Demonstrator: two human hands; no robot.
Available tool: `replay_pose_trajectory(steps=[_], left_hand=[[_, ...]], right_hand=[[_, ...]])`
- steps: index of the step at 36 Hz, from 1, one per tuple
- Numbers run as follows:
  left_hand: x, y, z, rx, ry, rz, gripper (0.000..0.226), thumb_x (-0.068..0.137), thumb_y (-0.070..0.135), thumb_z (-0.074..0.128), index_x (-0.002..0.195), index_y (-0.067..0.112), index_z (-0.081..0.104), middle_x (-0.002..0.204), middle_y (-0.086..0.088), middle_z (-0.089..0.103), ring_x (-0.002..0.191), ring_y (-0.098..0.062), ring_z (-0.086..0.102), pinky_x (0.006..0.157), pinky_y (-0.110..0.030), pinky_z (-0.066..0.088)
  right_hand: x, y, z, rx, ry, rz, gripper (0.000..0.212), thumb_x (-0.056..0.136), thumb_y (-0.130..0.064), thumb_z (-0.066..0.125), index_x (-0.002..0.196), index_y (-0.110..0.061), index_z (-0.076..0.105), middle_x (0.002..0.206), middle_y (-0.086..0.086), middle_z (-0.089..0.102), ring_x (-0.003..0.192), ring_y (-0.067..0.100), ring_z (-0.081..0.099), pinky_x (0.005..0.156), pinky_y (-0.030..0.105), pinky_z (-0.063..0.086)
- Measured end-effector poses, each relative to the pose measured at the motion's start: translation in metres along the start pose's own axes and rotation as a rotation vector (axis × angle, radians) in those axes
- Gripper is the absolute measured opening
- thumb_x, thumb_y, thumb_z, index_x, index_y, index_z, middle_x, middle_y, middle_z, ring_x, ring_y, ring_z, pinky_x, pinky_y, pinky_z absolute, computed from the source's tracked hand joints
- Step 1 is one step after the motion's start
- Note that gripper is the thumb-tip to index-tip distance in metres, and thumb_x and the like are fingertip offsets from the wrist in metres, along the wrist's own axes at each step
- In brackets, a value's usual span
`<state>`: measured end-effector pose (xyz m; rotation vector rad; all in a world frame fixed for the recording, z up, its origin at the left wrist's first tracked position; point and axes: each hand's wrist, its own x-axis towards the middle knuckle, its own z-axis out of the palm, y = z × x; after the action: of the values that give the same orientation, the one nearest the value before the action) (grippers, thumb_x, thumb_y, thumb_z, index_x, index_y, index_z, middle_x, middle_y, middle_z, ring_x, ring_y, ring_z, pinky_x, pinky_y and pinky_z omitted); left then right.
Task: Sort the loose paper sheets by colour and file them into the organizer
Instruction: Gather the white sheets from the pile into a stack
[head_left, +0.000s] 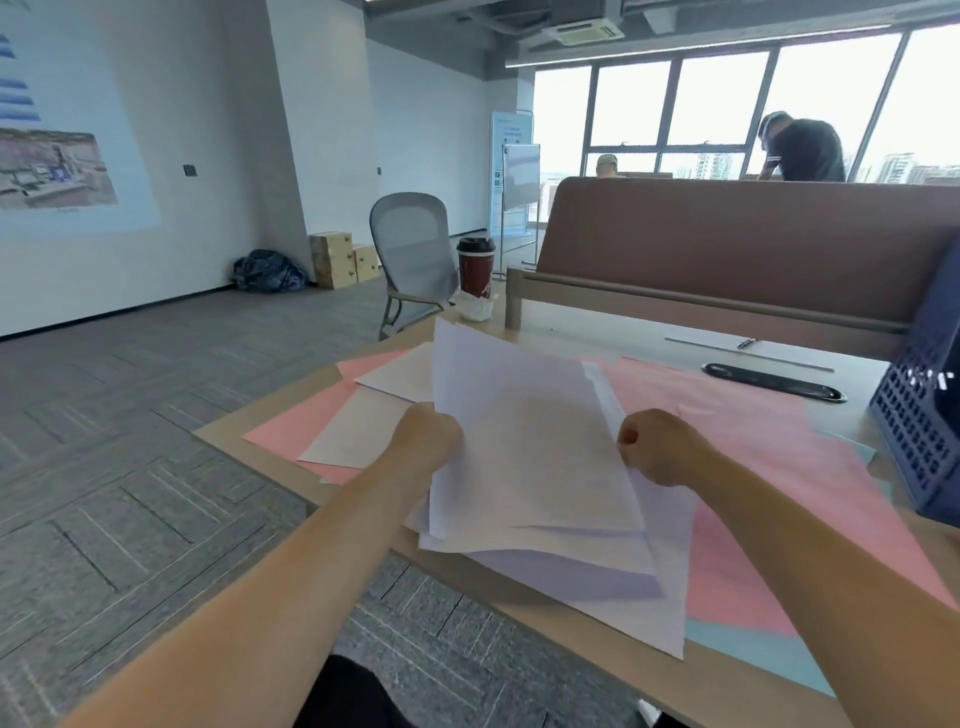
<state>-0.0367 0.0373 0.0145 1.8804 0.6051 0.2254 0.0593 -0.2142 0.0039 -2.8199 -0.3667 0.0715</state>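
A bundle of white sheets (530, 441) is tilted up off the desk between my hands. My left hand (428, 434) grips its left edge and my right hand (660, 444) pinches its right edge with curled fingers. More white sheets (649, 587) lie flat underneath, overhanging the desk's near edge. Pink sheets (737, 415) are spread over the desk on the right, and other pink sheets (306, 421) lie at the left corner under two white sheets (358, 431). Light blue sheets (758, 654) show at the near right. The dark blue mesh organizer (919, 415) stands at the right edge.
A red paper cup with a black lid (475, 267) stands at the desk's far left beside crumpled white paper (475, 307). A black oval cable slot (774, 382) sits by the brown divider panel (753, 239). A grey office chair (415, 254) stands beyond the desk. Two people are behind the divider.
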Motion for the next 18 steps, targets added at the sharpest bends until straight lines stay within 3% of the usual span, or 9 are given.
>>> replay_pose_trajectory(steps=[4,7,10,13,18], left_hand=[[0.006,0.002,0.002,-0.053,-0.008,-0.003,0.023,0.088,0.002,0.058,0.111,-0.002,0.06,0.107,-0.018,0.064,0.098,-0.035,0.062,0.08,-0.037,0.049],[0.012,0.003,0.009,-0.105,-0.017,0.01,0.02,0.085,0.001,0.061,0.104,-0.001,0.065,0.107,-0.022,0.067,0.1,-0.039,0.065,0.087,-0.044,0.053],[0.019,0.006,0.019,-0.116,-0.022,0.023,0.01,0.085,0.0,0.06,0.094,0.002,0.064,0.103,-0.02,0.068,0.094,-0.035,0.065,0.075,-0.034,0.049],[0.027,0.009,0.032,-0.102,-0.018,0.024,0.02,0.085,0.001,0.06,0.104,-0.001,0.065,0.105,-0.019,0.068,0.093,-0.033,0.065,0.07,-0.029,0.047],[0.047,0.012,0.052,-0.039,0.008,0.033,0.031,0.084,0.003,0.058,0.114,-0.001,0.062,0.109,-0.016,0.066,0.098,-0.033,0.064,0.073,-0.03,0.048]], right_hand=[[0.004,0.004,-0.001,0.143,0.135,0.069,0.021,0.093,-0.014,0.056,0.091,0.002,0.07,0.096,0.018,0.068,0.083,0.03,0.055,0.066,0.031,0.038],[0.007,0.005,-0.001,0.296,0.183,0.17,0.017,0.09,-0.008,0.058,0.08,0.0,0.07,0.086,0.02,0.067,0.076,0.032,0.054,0.065,0.03,0.037],[0.013,0.005,0.0,0.398,0.18,0.265,0.018,0.087,-0.002,0.054,0.075,-0.002,0.067,0.078,0.019,0.064,0.069,0.032,0.055,0.057,0.03,0.037],[0.021,0.002,0.002,0.443,0.2,0.355,0.018,0.087,0.001,0.051,0.077,0.003,0.066,0.072,0.019,0.058,0.057,0.027,0.05,0.048,0.027,0.034],[0.036,-0.001,0.007,0.455,0.222,0.391,0.017,0.091,-0.001,0.049,0.086,0.005,0.064,0.085,0.02,0.06,0.072,0.031,0.053,0.066,0.033,0.039]])
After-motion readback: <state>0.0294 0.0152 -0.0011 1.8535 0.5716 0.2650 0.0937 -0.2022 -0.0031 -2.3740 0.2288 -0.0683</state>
